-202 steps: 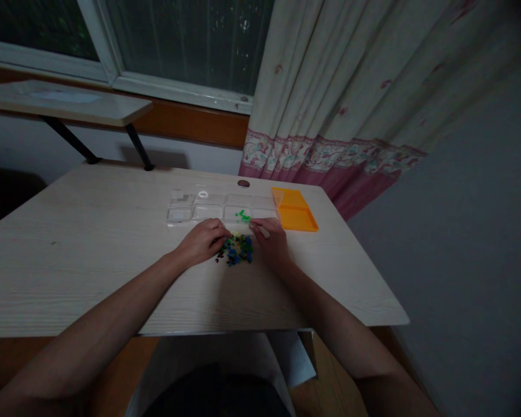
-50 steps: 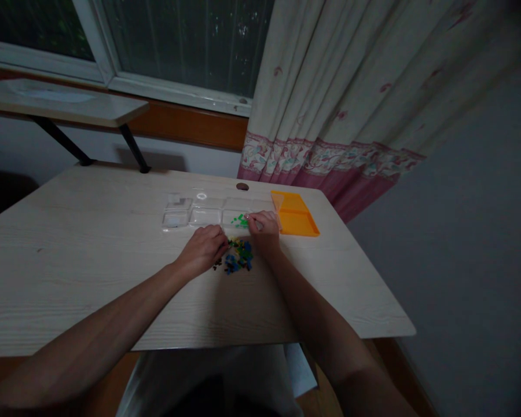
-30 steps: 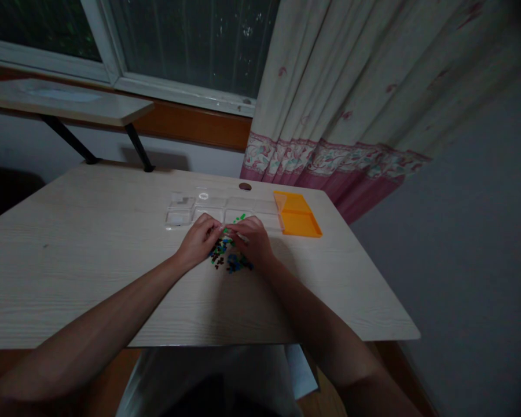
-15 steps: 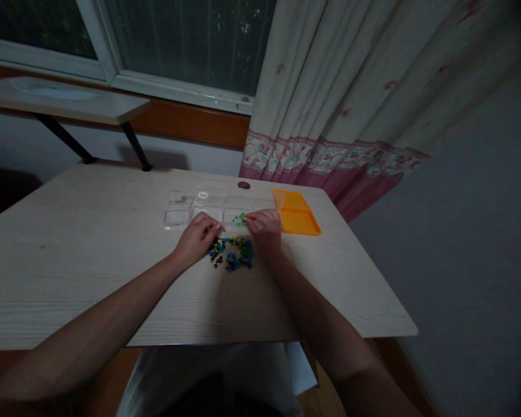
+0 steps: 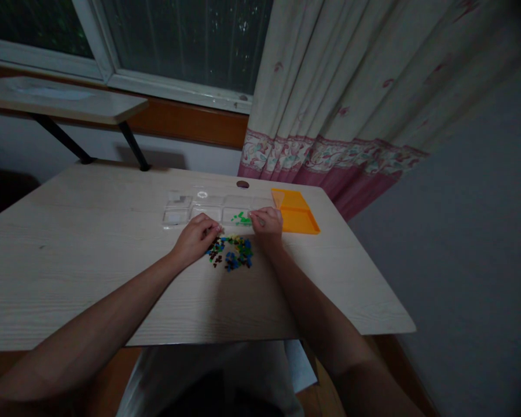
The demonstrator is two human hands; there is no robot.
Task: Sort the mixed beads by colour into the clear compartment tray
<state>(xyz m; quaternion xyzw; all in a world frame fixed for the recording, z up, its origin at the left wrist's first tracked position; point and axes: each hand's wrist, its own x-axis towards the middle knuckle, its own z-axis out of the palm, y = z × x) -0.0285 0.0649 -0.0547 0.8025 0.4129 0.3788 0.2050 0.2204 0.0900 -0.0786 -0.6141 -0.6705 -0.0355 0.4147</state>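
Observation:
A small heap of tiny mixed pieces [image 5: 231,253], blue, green and dark, lies on the wooden table [image 5: 91,260]. Behind it sits a clear tray with several compartments [image 5: 202,209]; one compartment holds bright green pieces [image 5: 241,219]. My left hand [image 5: 195,238] rests curled at the heap's left edge, fingertips pinched together. My right hand [image 5: 267,223] is closed in a pinch at the tray's right part, just beside the green pieces. What either pinch holds is too small to see.
An orange lid or tray [image 5: 295,211] lies right of the clear tray. A cable hole [image 5: 242,184] is in the table behind it. A second table [image 5: 65,104] stands at the back left, a curtain [image 5: 351,104] at the back right.
My right hand went from the heap up to the compartment with green pieces. My left hand stayed at the heap's left edge, and the heap has spread a little.

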